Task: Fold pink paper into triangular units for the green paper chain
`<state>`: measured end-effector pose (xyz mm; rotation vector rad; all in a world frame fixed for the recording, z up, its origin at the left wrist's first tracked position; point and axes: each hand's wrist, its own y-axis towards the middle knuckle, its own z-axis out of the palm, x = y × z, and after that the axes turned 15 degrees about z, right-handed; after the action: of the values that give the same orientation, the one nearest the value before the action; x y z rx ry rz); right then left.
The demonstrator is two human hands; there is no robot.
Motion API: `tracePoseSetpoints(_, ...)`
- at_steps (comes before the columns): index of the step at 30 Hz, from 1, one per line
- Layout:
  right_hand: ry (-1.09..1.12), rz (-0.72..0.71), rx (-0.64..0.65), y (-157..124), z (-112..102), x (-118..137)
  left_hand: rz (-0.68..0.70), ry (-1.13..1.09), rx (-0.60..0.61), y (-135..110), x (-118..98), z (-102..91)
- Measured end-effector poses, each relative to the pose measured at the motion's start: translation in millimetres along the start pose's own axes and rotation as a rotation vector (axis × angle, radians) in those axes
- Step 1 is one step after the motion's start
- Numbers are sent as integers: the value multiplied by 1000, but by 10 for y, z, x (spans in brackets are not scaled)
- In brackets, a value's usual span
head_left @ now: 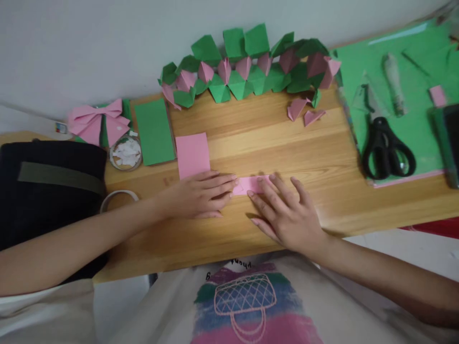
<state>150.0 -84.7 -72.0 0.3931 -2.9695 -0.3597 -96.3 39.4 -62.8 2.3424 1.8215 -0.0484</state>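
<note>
A small folded pink paper [250, 184] lies on the wooden table [322, 157] in front of me. My left hand [201, 195] lies flat with its fingers stretched out, fingertips pressing the paper's left end. My right hand [287, 210] rests flat over the paper's right part, fingers spread and pressing down. Neither hand grips anything.
A pink sheet [192, 154] and a green sheet [154, 131] lie behind my left hand. A chain of folded green and pink pieces [247, 71] runs along the wall. Black scissors [385, 150] sit on a green mat [412, 71] at right. A black bag [46, 191], tape roll [118, 197], glass dish [125, 153] and pink bow [96, 119] are at left.
</note>
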Motion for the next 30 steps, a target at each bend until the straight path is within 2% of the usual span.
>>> tracePoseSetpoints(7, -45, 72, -20, -99, -69, -29, 1, 50, 5, -19, -7, 15)
tracePoseSetpoints(13, -25, 85, -42, -124, -15, -2, 8, 89, 15, -21, -8, 19)
tracePoseSetpoints(22, 70, 77, -4, -125, 4, -69, 12, 106, 29, -28, -7, 42)
tracePoseSetpoints(30, 53, 71, 60, -115, -10, -108, -14, 113, 46, 10, -44, 59)
